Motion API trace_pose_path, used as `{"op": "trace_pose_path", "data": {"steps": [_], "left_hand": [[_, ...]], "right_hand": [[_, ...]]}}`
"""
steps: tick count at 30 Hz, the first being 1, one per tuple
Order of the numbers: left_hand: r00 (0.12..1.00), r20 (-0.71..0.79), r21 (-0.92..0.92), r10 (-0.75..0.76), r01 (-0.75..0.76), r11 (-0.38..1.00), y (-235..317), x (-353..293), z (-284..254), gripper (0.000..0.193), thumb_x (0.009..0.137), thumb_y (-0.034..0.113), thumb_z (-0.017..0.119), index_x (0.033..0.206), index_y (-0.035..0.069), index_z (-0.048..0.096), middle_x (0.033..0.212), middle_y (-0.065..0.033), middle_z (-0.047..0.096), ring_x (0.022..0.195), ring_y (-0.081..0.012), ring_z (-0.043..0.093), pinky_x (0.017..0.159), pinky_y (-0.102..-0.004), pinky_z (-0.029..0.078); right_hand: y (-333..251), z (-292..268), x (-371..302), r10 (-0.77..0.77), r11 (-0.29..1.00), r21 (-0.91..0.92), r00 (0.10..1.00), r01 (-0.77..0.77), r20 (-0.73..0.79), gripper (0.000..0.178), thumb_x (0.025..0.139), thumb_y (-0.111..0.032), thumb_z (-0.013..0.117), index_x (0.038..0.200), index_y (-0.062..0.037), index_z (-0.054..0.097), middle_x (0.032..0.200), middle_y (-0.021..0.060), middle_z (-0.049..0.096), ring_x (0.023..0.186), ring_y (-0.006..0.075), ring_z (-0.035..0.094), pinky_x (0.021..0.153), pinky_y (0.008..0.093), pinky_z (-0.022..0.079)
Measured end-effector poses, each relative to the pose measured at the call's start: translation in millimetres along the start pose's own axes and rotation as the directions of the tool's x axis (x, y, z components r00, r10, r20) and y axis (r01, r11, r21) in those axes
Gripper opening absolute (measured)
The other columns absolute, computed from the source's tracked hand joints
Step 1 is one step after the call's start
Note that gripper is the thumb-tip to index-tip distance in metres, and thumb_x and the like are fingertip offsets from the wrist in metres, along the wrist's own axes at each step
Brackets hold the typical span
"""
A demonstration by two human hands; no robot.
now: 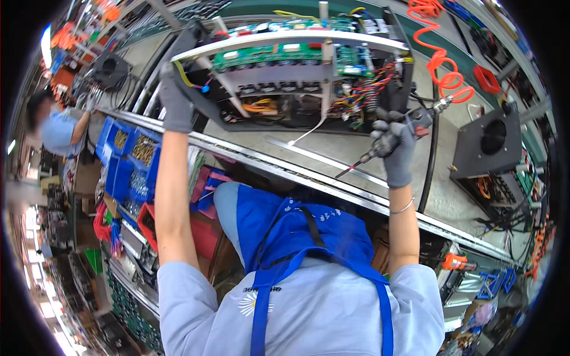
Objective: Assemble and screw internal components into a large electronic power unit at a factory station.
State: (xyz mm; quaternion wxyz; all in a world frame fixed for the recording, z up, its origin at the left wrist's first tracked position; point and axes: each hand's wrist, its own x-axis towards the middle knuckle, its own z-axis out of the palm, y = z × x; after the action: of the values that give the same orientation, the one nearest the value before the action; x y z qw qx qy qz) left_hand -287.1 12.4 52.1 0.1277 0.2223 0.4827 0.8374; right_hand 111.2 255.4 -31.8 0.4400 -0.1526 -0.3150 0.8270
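A dark metal chassis [273, 126] stands on the bench before me, its front side exposed to circuit boards and wiring. A silver rail [255, 44] crosses its upper part over green circuit boards [267, 57]. My left hand [176, 101], in a grey glove, grips the chassis at its left edge; its fingertips are partly hidden. In my gloved right hand [399, 148] is a pneumatic screwdriver [383, 144], in front of the chassis's right end. Its bit points down and left, apart from the chassis. An orange coiled air hose [439, 65] joins the tool's rear end.
Blue bins [129, 178] of small fasteners sit at left. Silver rails [267, 155] edge the bench in front of me. Another chassis with a round opening [493, 137] stands at right. An orange-handled tool [457, 263] lies lower right. Another person [62, 130] works far left.
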Motion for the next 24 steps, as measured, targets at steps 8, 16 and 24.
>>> {"op": "trace_pose_path", "data": {"steps": [8,16,24], "left_hand": [[0.898,-0.055,0.538,0.436,-0.341,0.771,-9.1,-50.3,34.3,0.053,0.095,0.044,0.054,0.125,0.000,0.055,0.101,-0.0057,0.063,0.096,-0.0126,0.055,0.083,-0.0279,0.044],[0.779,0.615,0.733,-0.120,-0.509,0.451,-30.4,-264.5,119.1,0.092,0.070,0.037,0.074,0.143,0.002,0.030,0.123,-0.0220,0.051,0.118,-0.0397,0.046,0.109,-0.0477,0.027],[0.749,0.662,0.619,0.006,-0.551,0.560,-31.1,-264.9,84.4,0.038,0.058,0.016,0.069,0.095,0.013,0.059,0.097,-0.0099,0.058,0.105,-0.0306,0.053,0.100,-0.0447,0.035]], "right_hand": [[-9.4,-33.3,84.3,0.202,0.979,-0.031,0.938,-0.202,0.281,0.034,0.084,-0.014,0.051,0.114,0.0017,0.055,0.111,0.0191,0.062,0.076,0.0194,0.059,0.057,0.0312,0.051],[26.1,80.6,-96.2,-0.102,0.895,-0.370,0.922,0.248,0.373,0.056,0.077,-0.034,0.061,0.121,-0.0025,0.048,0.131,0.0180,0.048,0.121,0.0293,0.047,0.107,0.0441,0.032],[55.6,9.8,-130.8,0.566,0.397,-0.906,0.738,0.146,0.367,0.060,0.082,-0.041,0.068,0.123,-0.0019,0.050,0.118,0.0153,0.058,0.108,0.0200,0.058,0.092,0.0287,0.046]]}}
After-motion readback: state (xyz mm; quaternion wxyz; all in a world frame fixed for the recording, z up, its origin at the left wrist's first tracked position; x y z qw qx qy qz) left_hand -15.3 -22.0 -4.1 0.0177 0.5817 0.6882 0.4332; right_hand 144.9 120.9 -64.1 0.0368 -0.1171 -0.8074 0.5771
